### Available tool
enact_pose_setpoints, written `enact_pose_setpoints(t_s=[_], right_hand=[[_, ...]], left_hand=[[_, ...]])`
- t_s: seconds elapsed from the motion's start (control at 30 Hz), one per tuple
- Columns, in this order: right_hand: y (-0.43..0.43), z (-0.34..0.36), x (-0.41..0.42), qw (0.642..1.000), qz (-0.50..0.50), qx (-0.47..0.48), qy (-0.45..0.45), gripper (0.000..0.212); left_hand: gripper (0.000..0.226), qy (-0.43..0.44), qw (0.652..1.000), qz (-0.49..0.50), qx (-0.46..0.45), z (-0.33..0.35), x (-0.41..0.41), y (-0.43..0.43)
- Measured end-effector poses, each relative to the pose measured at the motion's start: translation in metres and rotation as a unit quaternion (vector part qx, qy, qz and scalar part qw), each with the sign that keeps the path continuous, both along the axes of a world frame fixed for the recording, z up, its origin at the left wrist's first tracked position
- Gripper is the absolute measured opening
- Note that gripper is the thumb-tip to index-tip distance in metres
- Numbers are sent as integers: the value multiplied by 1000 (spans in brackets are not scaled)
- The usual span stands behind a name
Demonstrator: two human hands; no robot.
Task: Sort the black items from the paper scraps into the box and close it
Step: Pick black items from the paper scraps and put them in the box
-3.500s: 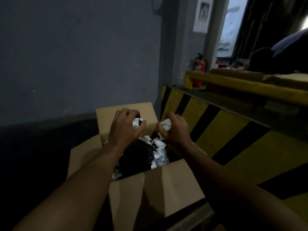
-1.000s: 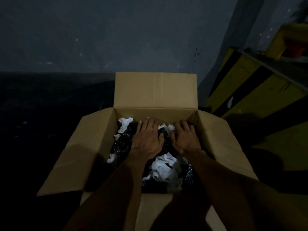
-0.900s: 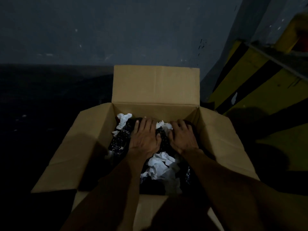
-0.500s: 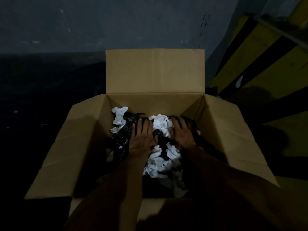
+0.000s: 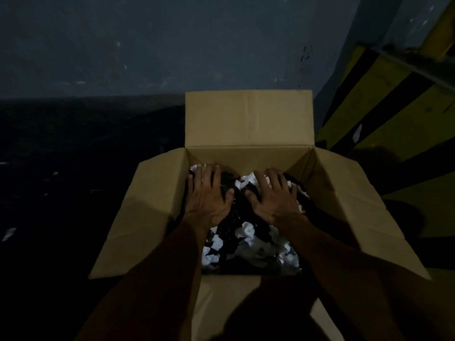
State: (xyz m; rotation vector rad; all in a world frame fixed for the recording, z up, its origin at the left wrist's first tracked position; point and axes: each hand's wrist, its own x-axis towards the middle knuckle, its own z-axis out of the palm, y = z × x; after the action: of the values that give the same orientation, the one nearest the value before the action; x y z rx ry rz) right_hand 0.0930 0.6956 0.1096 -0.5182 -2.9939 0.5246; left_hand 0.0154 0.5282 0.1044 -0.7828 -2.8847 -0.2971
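An open cardboard box (image 5: 248, 121) stands on the dark floor with all flaps spread out. Inside lies a mixed heap of shiny black items (image 5: 234, 217) and crumpled white paper scraps (image 5: 246, 232). My left hand (image 5: 206, 195) lies flat, palm down, fingers spread, on the heap's far left part. On the far right part my right hand (image 5: 273, 195) lies flat the same way. Neither hand grips anything. My forearms hide part of the heap's near side.
A grey wall (image 5: 172, 45) rises behind the box. A yellow and black striped barrier (image 5: 394, 99) runs along the right. Small white scraps (image 5: 8, 233) lie on the dark floor at the left.
Both hands have moved apart and spread flat over the heap, the left one going toward the left wall of the box. The view has drawn closer to the box.
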Motion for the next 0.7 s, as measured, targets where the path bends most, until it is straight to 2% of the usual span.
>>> enact_pose_setpoints(t_s=[0.17, 0.43, 0.7], right_hand=[[-8, -25, -3, 998, 8, 20, -56, 75], [-5, -49, -32, 997, 6, 46, -56, 87], [-2, -54, -40, 996, 27, 59, -65, 82]], left_hand=[[77, -48, 999, 5, -8, -19, -2, -10], [72, -90, 995, 17, -27, -42, -18, -1], [69, -84, 995, 11, -49, -50, -20, 2]])
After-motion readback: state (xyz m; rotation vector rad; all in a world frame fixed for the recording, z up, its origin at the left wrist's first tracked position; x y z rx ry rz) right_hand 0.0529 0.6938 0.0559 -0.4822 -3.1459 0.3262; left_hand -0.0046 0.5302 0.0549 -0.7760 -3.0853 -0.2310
